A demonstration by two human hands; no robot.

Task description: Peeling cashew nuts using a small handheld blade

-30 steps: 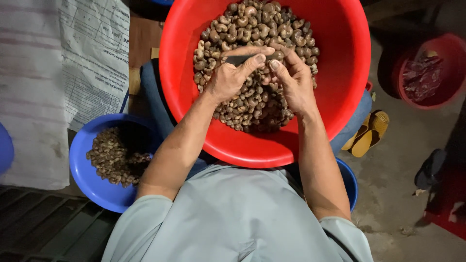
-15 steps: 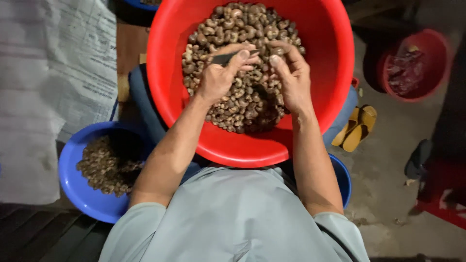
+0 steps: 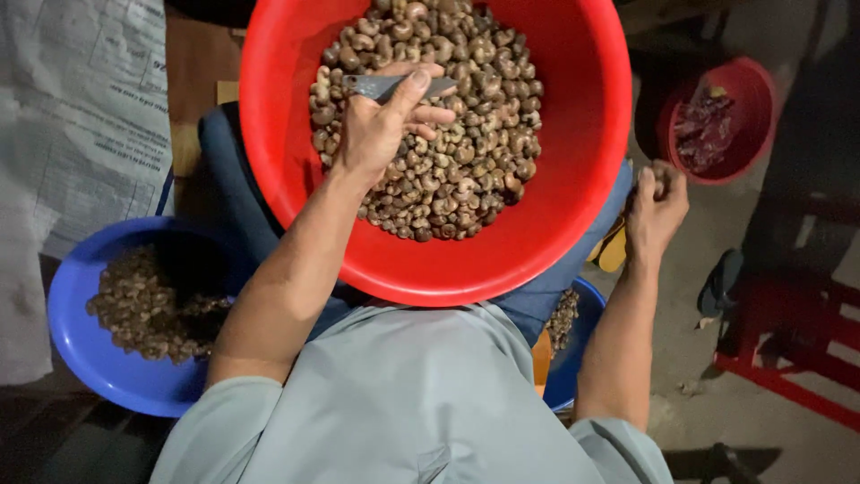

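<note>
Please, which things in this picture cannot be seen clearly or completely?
- Right hand: closed beside the red basin; what it holds, if anything, is hidden by its fingers.
- Left hand: grips a grey blade; its handle is hidden in the palm.
- Blue bowl at right: mostly hidden under the red basin and the shirt.
- Small red bowl: contents too dark to identify.
- Red basin's far rim: cut off by the top edge.

An informal nut-sorting workplace on a bare concrete floor [image 3: 761, 403]: around the large red plastic basin of cashew nuts [image 3: 573, 161] sit blue plastic bowls of nuts [image 3: 98, 358] and a smaller red tub [image 3: 748, 99].
</note>
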